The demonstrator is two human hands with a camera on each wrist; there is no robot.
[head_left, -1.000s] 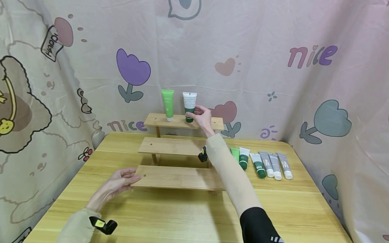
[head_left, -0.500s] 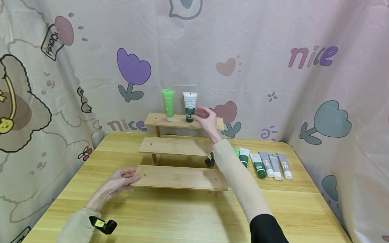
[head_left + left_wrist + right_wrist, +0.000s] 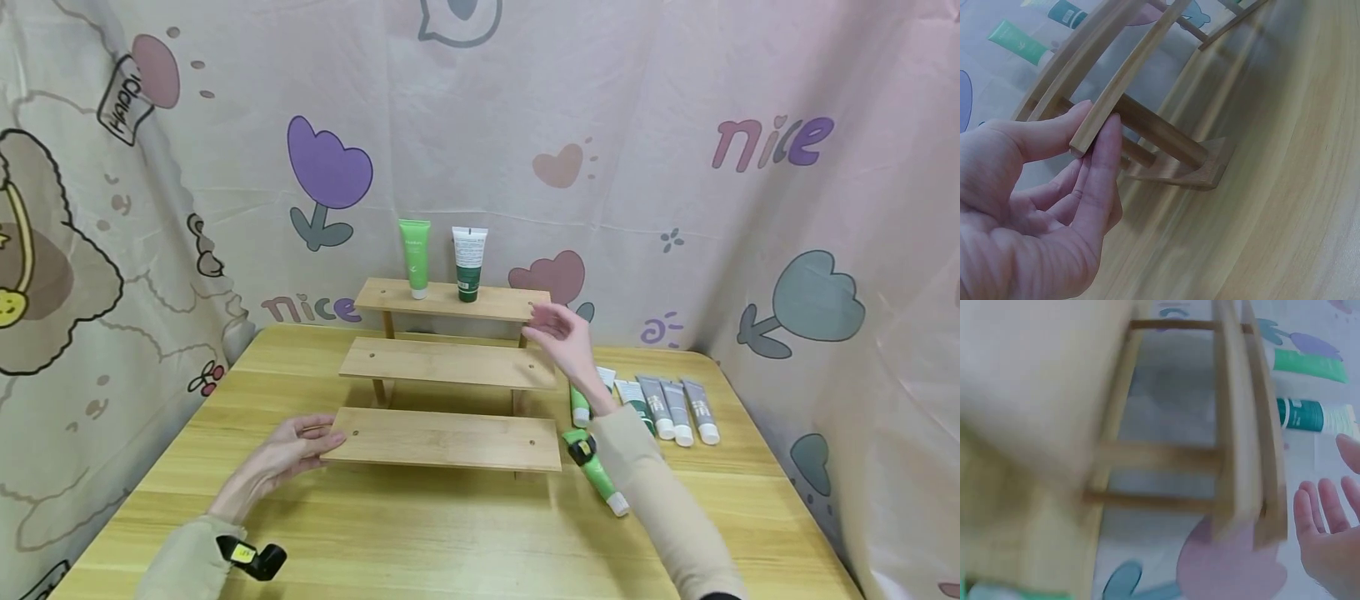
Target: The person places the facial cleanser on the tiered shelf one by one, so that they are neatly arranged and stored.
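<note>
Plenty of pale printed cloth hangs behind the wooden stand and off to both sides of it on my head feed. The table spreads under the stand and out in front of it. The stand's three shelves step up toward the cloth. From the stand's right, a beige sleeve leads to my right hand, in the air near the right end of the top shelf; its fingers are loosely bent, with a modest gap to the thumb. At the stand's left, my left hand pinches the end of the lowest shelf, thumb above, fingers beneath. On the top shelf, a bright green tube stands upright on its cap left of centre, and a white-and-dark-green tube stands upright near the middle, apart from it. Right of the stand, tubes lie on the table: three grey tubes farthest out, then white-and-green ones partly hidden by my arm, then a short green one. A slanting green tube lies just beside the lowest shelf's right end, under my wrist camera in this view.
</note>
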